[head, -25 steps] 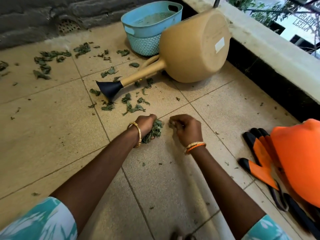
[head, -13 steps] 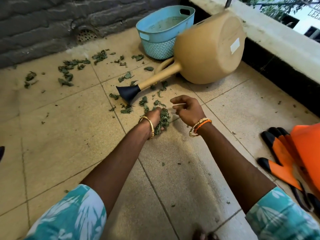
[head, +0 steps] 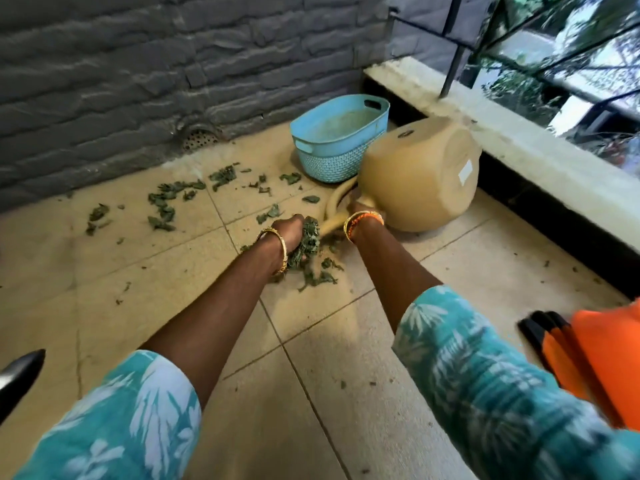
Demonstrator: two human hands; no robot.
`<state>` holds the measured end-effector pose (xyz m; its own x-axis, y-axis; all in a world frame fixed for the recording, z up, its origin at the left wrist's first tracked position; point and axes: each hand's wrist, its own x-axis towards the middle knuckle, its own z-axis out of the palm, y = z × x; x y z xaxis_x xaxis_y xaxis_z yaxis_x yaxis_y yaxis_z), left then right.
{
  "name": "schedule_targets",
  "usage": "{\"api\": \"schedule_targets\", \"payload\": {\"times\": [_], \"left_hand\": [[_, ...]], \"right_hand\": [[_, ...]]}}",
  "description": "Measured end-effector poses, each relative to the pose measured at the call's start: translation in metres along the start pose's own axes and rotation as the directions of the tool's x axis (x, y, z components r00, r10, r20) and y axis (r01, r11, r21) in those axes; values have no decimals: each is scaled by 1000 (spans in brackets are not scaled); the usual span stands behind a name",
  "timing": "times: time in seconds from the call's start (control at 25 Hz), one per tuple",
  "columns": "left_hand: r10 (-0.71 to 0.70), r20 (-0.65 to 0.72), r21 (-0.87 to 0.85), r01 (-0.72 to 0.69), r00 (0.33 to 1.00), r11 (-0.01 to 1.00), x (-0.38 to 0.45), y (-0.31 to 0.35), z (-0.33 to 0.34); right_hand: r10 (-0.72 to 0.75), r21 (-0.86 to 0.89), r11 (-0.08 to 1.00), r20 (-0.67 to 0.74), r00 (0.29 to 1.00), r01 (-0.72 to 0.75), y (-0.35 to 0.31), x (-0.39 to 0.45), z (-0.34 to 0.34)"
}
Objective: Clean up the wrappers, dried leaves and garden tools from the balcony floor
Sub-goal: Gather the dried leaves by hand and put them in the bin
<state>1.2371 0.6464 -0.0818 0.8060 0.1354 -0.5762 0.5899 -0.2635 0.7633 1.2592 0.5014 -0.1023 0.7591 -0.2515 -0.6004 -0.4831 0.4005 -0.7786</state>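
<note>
My left hand [head: 289,232] is closed around a bunch of dried green leaves [head: 306,242] just above the tiled floor. My right hand [head: 360,211] reaches past it to the tan watering can [head: 420,178], which lies on its side; the hand sits at the base of the spout and handle, mostly hidden by my wrist and bangles, so its grip is unclear. More dried leaves [head: 166,206] are scattered over the tiles to the left, and a few lie under my hands [head: 318,277].
A light blue basket [head: 341,157] stands behind the can by the grey stone wall. A white ledge with a railing [head: 519,140] runs along the right. Orange-and-black gloves [head: 554,341] and an orange object lie at the right edge. A floor drain [head: 199,138] sits at the wall.
Both hands have moved forward toward the can. The left hand keeps its bunch of leaves; the right hand has gone from hovering over the leaves to the can's spout base. The view has tilted up.
</note>
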Motion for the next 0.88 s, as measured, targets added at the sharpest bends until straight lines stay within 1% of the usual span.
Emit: {"api": "schedule_targets", "payload": {"times": [0.04,0.12,0.16,0.2,0.24,0.28,0.32,0.44,0.52,0.56,0.6,0.64,0.68,0.72,0.76,0.8,0.84,0.88], "left_hand": [[2,8,19,-2,1000,1000,-1,10,-3],[34,18,81,-35,999,996,-3,27,-8],[36,46,99,-40,998,994,-4,35,-9],[29,78,121,-39,997,992,-6,41,-9],[18,123,148,-36,992,988,-8,47,-9],[11,166,173,-40,986,984,-7,51,-7],[-5,208,209,-39,978,977,-9,56,-7],[-29,257,297,-50,966,954,-6,64,-1],[-45,296,339,-61,954,939,-4,71,5],[-27,321,326,-84,947,942,-4,76,7],[33,333,309,-142,942,940,3,79,12],[72,333,314,-182,940,932,7,84,16],[106,332,345,-226,937,911,9,86,18],[125,342,366,-255,931,895,10,87,20],[122,358,363,-258,926,895,18,89,23],[88,372,378,-237,924,895,24,90,27],[65,375,379,-217,925,900,32,89,33],[70,384,381,-228,921,896,36,89,40]], "right_hand": [[0,7,1000,-10,1000,0,1,4,-2],[-28,40,999,-104,994,33,10,30,-28],[-31,42,998,-178,984,39,17,53,-49],[-21,34,999,-225,974,29,27,81,-75],[28,66,998,-256,966,-12,32,94,-99],[56,80,996,-257,965,-37,26,78,-116],[57,90,995,-298,953,-31,16,50,-125],[67,174,985,-372,926,-1,-1,-10,-149],[87,195,981,-408,909,-6,1,-30,-163],[88,173,985,-432,897,-14,1,-40,-166],[80,147,989,-436,896,-17,5,-40,-173],[57,101,995,-473,879,-10,7,-40,-174],[59,86,996,-516,854,-17,8,-40,-175],[47,90,996,-581,812,6,5,-40,-169],[36,89,995,-661,749,32,0,-39,-163],[40,63,998,-752,658,12,-5,-39,-154],[41,-7,997,-824,565,-82,-11,-40,-147],[1,-100,979,-870,493,-179,-17,-43,-137]]}}
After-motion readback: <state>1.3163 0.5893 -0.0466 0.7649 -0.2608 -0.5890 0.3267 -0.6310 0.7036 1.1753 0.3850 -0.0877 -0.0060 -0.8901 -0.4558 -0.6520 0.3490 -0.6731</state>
